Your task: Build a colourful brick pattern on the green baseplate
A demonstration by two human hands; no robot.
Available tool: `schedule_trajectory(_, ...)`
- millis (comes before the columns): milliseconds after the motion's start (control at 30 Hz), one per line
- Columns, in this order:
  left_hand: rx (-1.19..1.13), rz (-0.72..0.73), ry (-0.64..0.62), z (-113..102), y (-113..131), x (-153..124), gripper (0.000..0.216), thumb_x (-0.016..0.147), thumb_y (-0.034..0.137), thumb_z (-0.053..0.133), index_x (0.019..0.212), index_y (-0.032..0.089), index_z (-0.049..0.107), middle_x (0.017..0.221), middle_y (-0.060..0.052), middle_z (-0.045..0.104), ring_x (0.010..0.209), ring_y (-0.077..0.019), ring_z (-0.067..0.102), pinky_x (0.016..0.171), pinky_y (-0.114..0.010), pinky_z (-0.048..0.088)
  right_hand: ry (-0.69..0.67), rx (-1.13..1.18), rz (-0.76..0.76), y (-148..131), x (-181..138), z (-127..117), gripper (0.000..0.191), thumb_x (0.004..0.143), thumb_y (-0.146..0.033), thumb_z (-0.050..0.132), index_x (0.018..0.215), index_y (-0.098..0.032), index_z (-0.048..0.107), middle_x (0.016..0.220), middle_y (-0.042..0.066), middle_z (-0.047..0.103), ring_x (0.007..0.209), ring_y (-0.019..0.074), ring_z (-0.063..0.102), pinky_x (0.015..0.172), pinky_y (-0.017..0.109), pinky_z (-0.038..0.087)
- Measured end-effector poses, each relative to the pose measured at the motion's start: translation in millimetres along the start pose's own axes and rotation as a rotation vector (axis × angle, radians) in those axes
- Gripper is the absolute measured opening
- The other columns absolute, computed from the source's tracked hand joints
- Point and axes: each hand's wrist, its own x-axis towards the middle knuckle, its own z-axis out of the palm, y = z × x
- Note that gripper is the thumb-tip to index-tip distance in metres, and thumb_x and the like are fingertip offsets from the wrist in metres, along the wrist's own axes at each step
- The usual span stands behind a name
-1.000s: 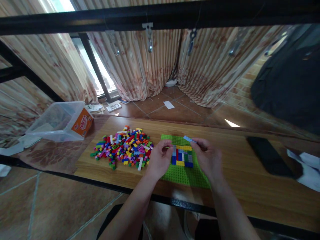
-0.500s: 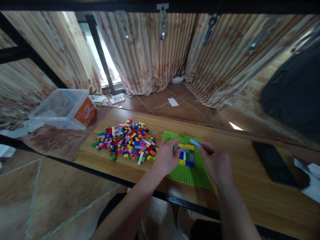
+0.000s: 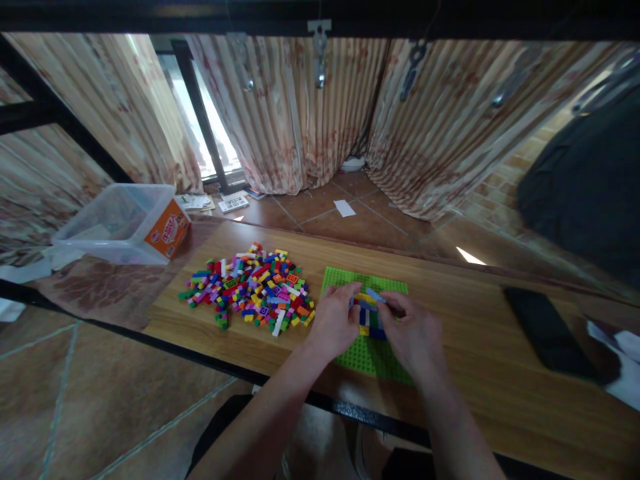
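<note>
A green studded baseplate (image 3: 357, 360) lies on the wooden table with a flat block of joined toy bricks (image 3: 369, 317) in yellow, blue, white and green on it. My right hand (image 3: 415, 333) pinches a long light blue brick (image 3: 374, 295) just over the block's far yellow edge. Whether that brick touches the block I cannot tell. My left hand (image 3: 337, 320) is at the block's left side, thumb and fingers curled together. A bluish bit shows at its fingertips, too small to name.
Left of the baseplate spreads a heap of loose coloured bricks (image 3: 260, 287). A clear plastic box (image 3: 115, 213) with an orange label stands beyond the table's left end. A black phone-like slab (image 3: 547, 330) and white papers (image 3: 620, 360) lie at the right.
My right hand has moved left with the light blue brick, from beside the block to above its far edge. My left hand stays near the block's left side.
</note>
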Motion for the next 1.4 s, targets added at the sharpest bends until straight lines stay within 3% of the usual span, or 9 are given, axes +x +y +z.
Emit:
schedule_trajectory(267,-0.018,0.047,-0.024,4,0,-1,0.052,0.084,0.003,0.044,0.133,0.016,0.056,0.113,-0.008,0.071,0.113,-0.0227,0.057,0.104,-0.041,0.048,-0.103,-0.149,0.004,-12,-9,8,0.018,0.085,-0.032,0.056,0.093,-0.026,0.07,0.085,0.004,0.074,0.077,0.0224,0.069,0.063,0.031,0.044)
schedule_trajectory(500,0.017,0.071,-0.033,7,-2,-2,0.054,0.084,0.001,0.043,0.136,0.015,0.054,0.115,-0.007,0.072,0.115,-0.0238,0.055,0.105,-0.043,0.047,-0.137,-0.01,0.024,-2,-2,5,0.018,0.082,-0.039,0.06,0.087,-0.025,0.071,0.077,0.002,0.072,0.067,0.0191,0.065,0.061,0.03,0.045)
schedule_trajectory(667,0.024,0.069,-0.052,6,-1,-3,0.055,0.083,0.001,0.044,0.136,0.015,0.053,0.116,-0.006,0.072,0.115,-0.0243,0.054,0.105,-0.043,0.046,-0.021,0.042,-0.089,14,8,4,0.031,0.086,-0.042,0.054,0.101,-0.021,0.072,0.1,0.01,0.07,0.093,0.0253,0.064,0.084,0.042,0.051)
schedule_trajectory(833,0.033,0.068,-0.033,6,0,-3,0.054,0.084,0.003,0.044,0.136,0.016,0.054,0.115,-0.007,0.071,0.115,-0.0245,0.056,0.104,-0.043,0.047,-0.125,-0.007,-0.239,25,15,12,0.039,0.089,-0.038,0.052,0.121,-0.022,0.067,0.127,0.014,0.061,0.123,0.0308,0.052,0.103,0.054,0.041)
schedule_trajectory(967,0.038,0.065,-0.031,6,-1,-3,0.055,0.084,0.002,0.044,0.136,0.017,0.053,0.116,-0.007,0.071,0.115,-0.0243,0.055,0.105,-0.043,0.046,-0.203,-0.041,-0.275,28,16,15,0.041,0.09,-0.04,0.053,0.124,-0.023,0.066,0.134,0.015,0.057,0.129,0.0326,0.048,0.105,0.057,0.039)
schedule_trajectory(1400,0.052,0.1,-0.051,8,-5,-5,0.056,0.084,0.003,0.045,0.138,0.016,0.05,0.115,-0.009,0.071,0.117,-0.0259,0.054,0.105,-0.045,0.044,-0.28,-0.051,-0.278,34,14,9,0.046,0.086,-0.047,0.061,0.128,-0.028,0.063,0.137,0.012,0.055,0.128,0.0324,0.05,0.103,0.054,0.043)
